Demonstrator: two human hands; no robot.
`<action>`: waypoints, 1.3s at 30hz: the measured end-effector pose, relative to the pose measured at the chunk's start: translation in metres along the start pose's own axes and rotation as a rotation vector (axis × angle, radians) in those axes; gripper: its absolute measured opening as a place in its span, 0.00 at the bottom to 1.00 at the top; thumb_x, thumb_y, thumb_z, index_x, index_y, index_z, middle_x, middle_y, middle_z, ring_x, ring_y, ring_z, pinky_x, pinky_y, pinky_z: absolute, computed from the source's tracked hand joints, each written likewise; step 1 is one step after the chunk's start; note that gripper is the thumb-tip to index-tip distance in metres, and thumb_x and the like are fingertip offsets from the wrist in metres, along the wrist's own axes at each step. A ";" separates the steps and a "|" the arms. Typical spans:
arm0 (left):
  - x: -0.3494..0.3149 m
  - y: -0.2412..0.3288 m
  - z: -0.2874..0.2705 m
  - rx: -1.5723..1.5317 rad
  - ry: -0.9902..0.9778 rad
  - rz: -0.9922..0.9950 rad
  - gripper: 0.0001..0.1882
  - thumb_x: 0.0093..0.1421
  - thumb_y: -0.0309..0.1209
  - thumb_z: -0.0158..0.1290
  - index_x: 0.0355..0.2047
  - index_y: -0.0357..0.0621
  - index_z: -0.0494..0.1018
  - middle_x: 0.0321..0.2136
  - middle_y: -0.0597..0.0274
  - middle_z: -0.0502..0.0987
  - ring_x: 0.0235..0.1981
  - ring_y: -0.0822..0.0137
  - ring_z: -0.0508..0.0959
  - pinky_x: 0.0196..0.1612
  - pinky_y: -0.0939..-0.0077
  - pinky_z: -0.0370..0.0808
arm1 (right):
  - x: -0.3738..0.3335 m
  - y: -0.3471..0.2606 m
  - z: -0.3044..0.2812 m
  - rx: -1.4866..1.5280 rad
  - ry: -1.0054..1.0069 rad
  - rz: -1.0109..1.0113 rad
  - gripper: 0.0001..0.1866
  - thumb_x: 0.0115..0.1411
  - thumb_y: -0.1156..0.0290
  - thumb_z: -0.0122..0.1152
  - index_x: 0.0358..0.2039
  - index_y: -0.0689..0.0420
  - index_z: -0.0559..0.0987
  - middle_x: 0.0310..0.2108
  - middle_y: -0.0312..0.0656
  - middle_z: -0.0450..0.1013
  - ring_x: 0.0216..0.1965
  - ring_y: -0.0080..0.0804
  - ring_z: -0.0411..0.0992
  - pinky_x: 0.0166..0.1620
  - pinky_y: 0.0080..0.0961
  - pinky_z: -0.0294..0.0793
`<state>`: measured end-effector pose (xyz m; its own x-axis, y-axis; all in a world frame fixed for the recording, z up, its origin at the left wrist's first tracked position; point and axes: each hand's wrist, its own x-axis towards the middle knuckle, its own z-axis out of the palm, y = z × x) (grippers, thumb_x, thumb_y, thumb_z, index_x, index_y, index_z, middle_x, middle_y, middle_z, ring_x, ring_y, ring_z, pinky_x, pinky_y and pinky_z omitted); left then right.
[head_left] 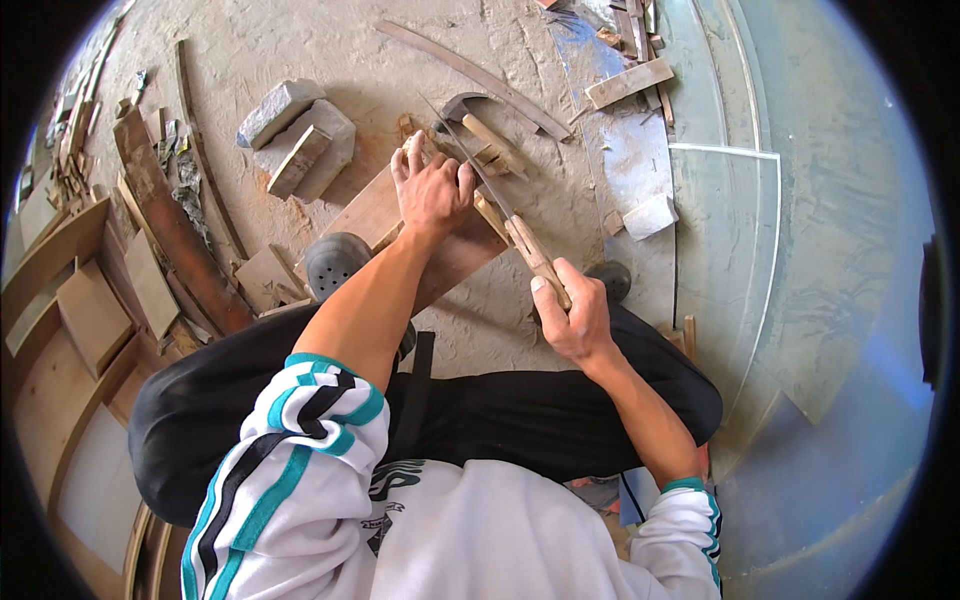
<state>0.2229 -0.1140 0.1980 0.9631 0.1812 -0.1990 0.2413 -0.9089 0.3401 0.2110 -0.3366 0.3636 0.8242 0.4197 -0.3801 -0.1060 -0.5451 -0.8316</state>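
In my right hand is the wooden handle of a saw, the fingers wrapped round it. Its long thin blade points forward and left, seen almost edge-on, and passes just right of my left hand. That hand bends its fingers down over a piece of wood on top of a wide wooden board. Where the blade meets the wood is partly hidden by my fingers. Just beyond lies a hammer with a dark curved head and a wooden handle.
Stone blocks with a wood offcut lie front left. A long wooden strip crosses the floor ahead. Planks and scraps crowd the left. Glass sheets cover the right. My shoe stands beside the board.
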 end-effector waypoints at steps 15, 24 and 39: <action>0.000 -0.008 0.012 -0.057 0.065 0.009 0.20 0.66 0.46 0.48 0.41 0.49 0.86 0.56 0.65 0.77 0.74 0.49 0.54 0.74 0.36 0.41 | -0.021 -0.021 -0.014 -0.020 -0.063 0.052 0.14 0.63 0.70 0.58 0.24 0.61 0.66 0.14 0.51 0.64 0.14 0.49 0.68 0.21 0.38 0.66; 0.001 -0.006 0.006 -0.034 0.028 0.002 0.20 0.68 0.42 0.45 0.42 0.47 0.85 0.55 0.58 0.75 0.73 0.50 0.56 0.74 0.38 0.44 | -0.031 -0.043 -0.026 -0.070 -0.065 0.068 0.12 0.62 0.72 0.57 0.24 0.61 0.68 0.14 0.52 0.66 0.14 0.52 0.70 0.21 0.39 0.67; 0.001 -0.007 0.006 -0.005 0.016 -0.009 0.19 0.63 0.45 0.49 0.40 0.49 0.85 0.49 0.57 0.78 0.71 0.48 0.58 0.73 0.36 0.45 | -0.015 -0.057 -0.038 -0.107 -0.131 0.130 0.12 0.60 0.69 0.60 0.25 0.62 0.71 0.19 0.57 0.71 0.21 0.61 0.74 0.25 0.45 0.73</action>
<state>0.2218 -0.1097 0.1896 0.9627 0.1951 -0.1873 0.2503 -0.9052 0.3434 0.2255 -0.3391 0.4321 0.7270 0.4279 -0.5370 -0.1413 -0.6720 -0.7269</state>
